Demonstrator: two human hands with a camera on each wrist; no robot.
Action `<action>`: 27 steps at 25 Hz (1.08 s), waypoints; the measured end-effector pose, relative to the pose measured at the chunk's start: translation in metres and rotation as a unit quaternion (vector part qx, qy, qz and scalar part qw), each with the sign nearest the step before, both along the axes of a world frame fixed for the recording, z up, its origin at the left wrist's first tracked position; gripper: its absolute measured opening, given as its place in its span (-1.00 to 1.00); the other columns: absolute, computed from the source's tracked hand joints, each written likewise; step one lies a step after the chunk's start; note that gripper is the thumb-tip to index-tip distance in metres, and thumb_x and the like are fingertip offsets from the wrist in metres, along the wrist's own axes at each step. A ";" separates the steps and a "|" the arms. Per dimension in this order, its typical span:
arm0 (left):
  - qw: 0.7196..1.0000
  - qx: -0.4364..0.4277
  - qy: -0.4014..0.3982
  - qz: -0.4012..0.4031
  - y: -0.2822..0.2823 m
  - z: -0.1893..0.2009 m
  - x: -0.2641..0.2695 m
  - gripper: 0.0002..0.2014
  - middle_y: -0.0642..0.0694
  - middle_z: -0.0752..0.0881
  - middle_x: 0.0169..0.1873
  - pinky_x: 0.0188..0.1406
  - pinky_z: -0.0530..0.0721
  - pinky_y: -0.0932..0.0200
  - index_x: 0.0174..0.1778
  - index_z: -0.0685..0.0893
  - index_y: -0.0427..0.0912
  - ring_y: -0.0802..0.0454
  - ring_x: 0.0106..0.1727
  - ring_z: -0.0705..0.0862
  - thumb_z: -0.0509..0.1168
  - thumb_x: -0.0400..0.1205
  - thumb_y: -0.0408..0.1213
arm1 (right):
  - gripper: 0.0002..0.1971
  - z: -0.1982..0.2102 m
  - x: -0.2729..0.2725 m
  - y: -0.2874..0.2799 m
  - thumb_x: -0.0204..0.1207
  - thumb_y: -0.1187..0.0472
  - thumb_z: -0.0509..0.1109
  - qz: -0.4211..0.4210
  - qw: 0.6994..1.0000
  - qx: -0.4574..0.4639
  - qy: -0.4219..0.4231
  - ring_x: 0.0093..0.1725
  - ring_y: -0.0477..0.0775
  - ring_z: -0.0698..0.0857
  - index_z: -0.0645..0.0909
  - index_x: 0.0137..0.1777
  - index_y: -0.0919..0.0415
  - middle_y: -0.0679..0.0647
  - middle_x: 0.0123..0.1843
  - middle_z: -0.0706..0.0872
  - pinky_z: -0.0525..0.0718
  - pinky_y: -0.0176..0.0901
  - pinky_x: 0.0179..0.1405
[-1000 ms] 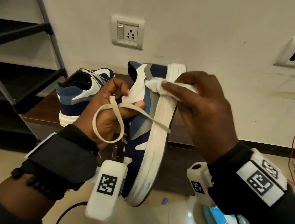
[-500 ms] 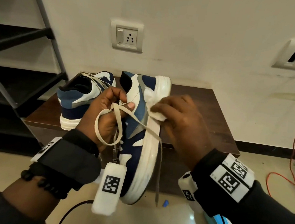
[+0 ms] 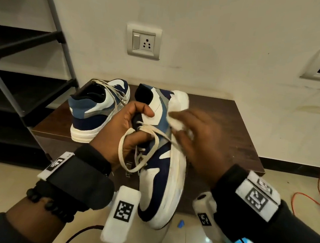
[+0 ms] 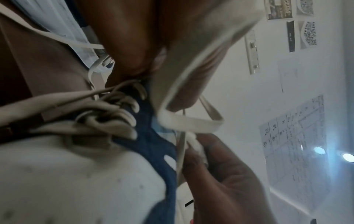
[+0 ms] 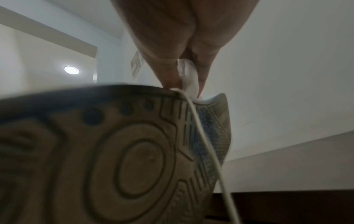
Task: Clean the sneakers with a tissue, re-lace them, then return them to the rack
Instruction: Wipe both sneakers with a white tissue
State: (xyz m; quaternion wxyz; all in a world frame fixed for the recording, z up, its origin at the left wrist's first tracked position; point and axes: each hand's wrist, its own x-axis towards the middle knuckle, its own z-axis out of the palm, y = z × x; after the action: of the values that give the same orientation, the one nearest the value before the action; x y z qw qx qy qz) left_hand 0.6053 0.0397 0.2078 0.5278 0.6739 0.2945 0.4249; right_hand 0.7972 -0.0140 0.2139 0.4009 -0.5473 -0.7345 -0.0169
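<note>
Sneaker gripped by left hand, right hand pressing tissue

We see the held sneaker as matt navy suede-like cloth with smooth white leather-like panels; its thick white rubber sole looks scuffed and dull. In the right wrist view the outsole shows moulded rubber tread, matt and dusty. The flat lace is woven cloth, off-white. The tissue is soft crumpled paper. The second sneaker has the same cloth and leather-like finish. It stands on a bench of dark, smooth wood-grain. The rack has grey metal posts. The floor is glossy tile, and the socket is smooth plastic.
</note>
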 end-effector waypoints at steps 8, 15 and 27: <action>0.998 0.011 -0.028 -0.048 -0.009 0.002 0.009 -0.66 -0.02 0.69 -0.07 -0.11 0.67 0.22 0.15 0.50 -0.24 0.11 -0.07 0.71 0.32 0.47 -0.50 | -0.74 0.007 0.004 0.004 0.52 0.27 0.28 -0.008 0.997 0.062 -0.038 0.10 0.14 0.63 0.71 0.13 0.25 0.16 0.07 0.68 0.63 -0.10 0.06; 0.996 0.020 -0.052 -0.064 -0.009 0.000 0.009 -0.77 -0.28 0.55 -0.15 -0.19 0.60 -0.03 0.01 0.41 -0.21 -0.21 -0.18 0.56 0.29 0.52 -0.47 | -0.69 0.003 -0.019 -0.011 0.51 0.18 0.25 0.036 0.988 0.089 -0.121 0.08 0.14 0.63 0.69 0.16 0.26 0.18 0.09 0.69 0.64 -0.13 -0.04; 0.998 0.016 -0.055 -0.040 -0.008 -0.002 0.007 -0.80 -0.09 0.58 -0.21 -0.27 0.65 0.06 -0.03 0.41 -0.18 -0.03 -0.28 0.60 0.25 0.54 -0.50 | -0.72 -0.005 -0.026 -0.012 0.39 0.26 0.52 0.000 0.978 0.110 -0.179 0.13 0.22 0.61 0.73 0.11 0.26 0.24 0.12 0.69 0.62 -0.13 -0.11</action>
State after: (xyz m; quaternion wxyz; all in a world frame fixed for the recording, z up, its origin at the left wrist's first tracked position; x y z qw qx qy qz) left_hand 0.6120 0.0314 0.2055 0.5492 0.6691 0.2308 0.4444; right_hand 0.7715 -0.0259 0.2087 0.3210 -0.4879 -0.7880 -0.1950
